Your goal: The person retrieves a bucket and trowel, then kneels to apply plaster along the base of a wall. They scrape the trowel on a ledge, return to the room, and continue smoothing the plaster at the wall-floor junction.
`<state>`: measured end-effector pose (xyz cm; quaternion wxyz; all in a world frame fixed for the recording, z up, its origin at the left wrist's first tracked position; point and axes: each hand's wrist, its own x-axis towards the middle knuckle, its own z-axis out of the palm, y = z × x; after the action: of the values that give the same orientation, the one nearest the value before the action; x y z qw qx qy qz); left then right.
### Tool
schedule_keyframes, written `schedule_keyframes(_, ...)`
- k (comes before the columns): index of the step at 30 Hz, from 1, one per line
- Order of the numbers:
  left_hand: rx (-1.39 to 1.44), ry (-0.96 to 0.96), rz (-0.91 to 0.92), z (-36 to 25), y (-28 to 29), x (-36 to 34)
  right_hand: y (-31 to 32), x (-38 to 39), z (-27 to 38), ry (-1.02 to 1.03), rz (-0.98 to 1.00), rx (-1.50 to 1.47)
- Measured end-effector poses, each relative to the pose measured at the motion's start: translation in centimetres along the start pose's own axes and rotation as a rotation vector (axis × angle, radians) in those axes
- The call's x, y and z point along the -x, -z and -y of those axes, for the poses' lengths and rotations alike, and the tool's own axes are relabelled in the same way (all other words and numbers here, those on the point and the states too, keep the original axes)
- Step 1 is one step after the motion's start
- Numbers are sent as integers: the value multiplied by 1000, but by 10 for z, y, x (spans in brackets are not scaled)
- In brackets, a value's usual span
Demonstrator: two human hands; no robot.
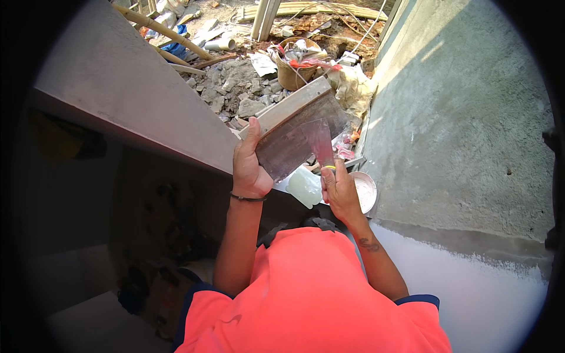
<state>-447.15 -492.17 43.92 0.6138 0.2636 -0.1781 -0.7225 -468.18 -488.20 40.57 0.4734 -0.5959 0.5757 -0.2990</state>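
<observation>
My left hand (250,166) grips a wide steel blade with a wooden back strip (288,109), held tilted at its lower left end. My right hand (340,191) is closed on a putty scraper (321,139) with a yellow band, its blade lying over or against the wide blade's face. Beside my right hand, a round white container (366,188) holds pale paste. A pale, irregular flat piece (303,187) shows below the blades; I cannot make out what it is.
A sloped plastered surface (135,106) is at my left, a rough grey wall (459,135) with a white lower part at my right. Ahead lie rubble (220,82), a brown bucket (288,76) of debris, bamboo poles (165,32) and a pipe (220,45). The lower left is dark.
</observation>
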Motion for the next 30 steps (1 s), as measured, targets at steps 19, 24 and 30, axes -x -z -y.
schedule_keyframes(19, 115, 24, -36, 13, -13, -53, -13, -3, -7, 97, 6, -256)
schedule_keyframes(24, 36, -23, -97, 16, -10, -53, -19, -4, -13, 132, 85, -260)
schedule_keyframes(30, 18, -41, -100, 14, -8, -44, -13, -4, -6, 498, -294, 199)
